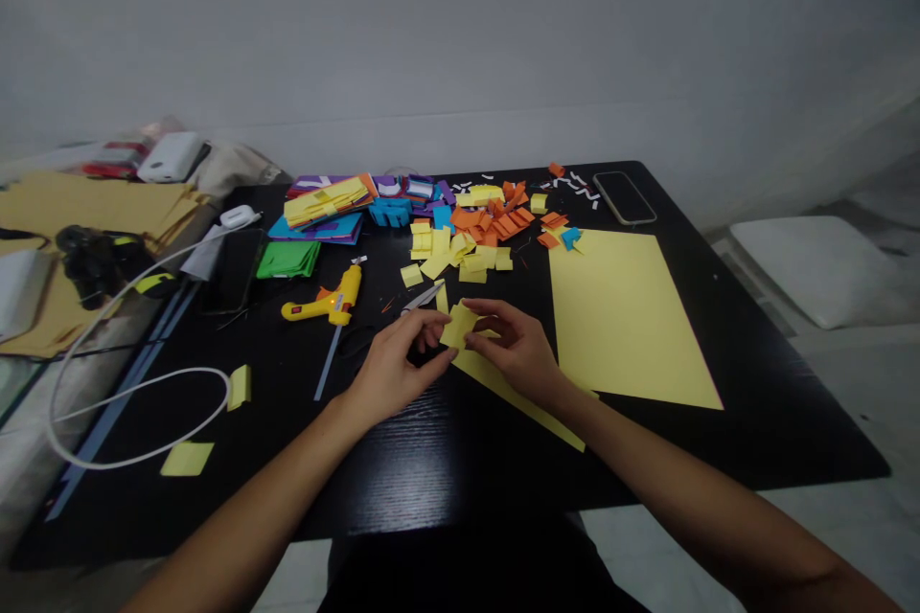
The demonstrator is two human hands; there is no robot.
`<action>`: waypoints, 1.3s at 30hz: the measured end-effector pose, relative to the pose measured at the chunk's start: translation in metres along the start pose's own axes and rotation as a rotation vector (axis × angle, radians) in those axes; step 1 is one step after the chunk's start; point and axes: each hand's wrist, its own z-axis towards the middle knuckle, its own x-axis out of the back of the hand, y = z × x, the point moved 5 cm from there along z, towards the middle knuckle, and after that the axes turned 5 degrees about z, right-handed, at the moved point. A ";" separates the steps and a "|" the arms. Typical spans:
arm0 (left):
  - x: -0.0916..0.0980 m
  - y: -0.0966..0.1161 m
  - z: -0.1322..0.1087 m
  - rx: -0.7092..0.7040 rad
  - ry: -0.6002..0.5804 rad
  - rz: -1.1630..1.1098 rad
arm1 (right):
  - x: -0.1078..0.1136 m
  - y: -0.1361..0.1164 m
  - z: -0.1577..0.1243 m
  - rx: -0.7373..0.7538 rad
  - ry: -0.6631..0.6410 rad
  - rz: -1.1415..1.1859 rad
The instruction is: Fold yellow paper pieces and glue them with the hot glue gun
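Note:
Both hands meet over the middle of the black table (446, 460). My left hand (392, 366) and my right hand (518, 347) each pinch a small yellow paper piece (458, 324) between fingertips. Under the right wrist lies a long yellow paper strip (524, 397). A big yellow sheet (625, 316) lies flat just right of my hands. Scissors (421, 299) rest right behind the left fingers.
A yellow glue gun (327, 305) lies left of the hands. Behind it are heaps of yellow, orange and blue paper bits (474, 230) and stacked coloured sheets (327, 206). A phone (624, 196) sits at the back right. A white cable (136, 393) loops at left.

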 end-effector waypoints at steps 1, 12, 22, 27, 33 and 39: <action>-0.001 -0.002 0.000 0.010 0.001 -0.014 | -0.001 0.000 0.000 0.001 -0.010 -0.006; -0.004 -0.008 0.004 0.257 -0.023 -0.431 | -0.002 0.003 0.000 -0.043 -0.021 0.014; -0.006 -0.009 0.005 0.297 -0.069 -0.550 | -0.003 0.004 0.002 -0.072 -0.054 0.130; -0.008 -0.006 0.003 0.261 -0.092 -0.516 | 0.001 0.002 0.003 -0.043 -0.022 0.056; -0.006 0.000 -0.001 0.114 -0.011 -0.166 | -0.002 -0.005 -0.003 0.052 -0.001 -0.125; 0.001 0.014 -0.005 -0.104 0.073 0.119 | -0.005 -0.008 -0.007 0.118 0.010 -0.221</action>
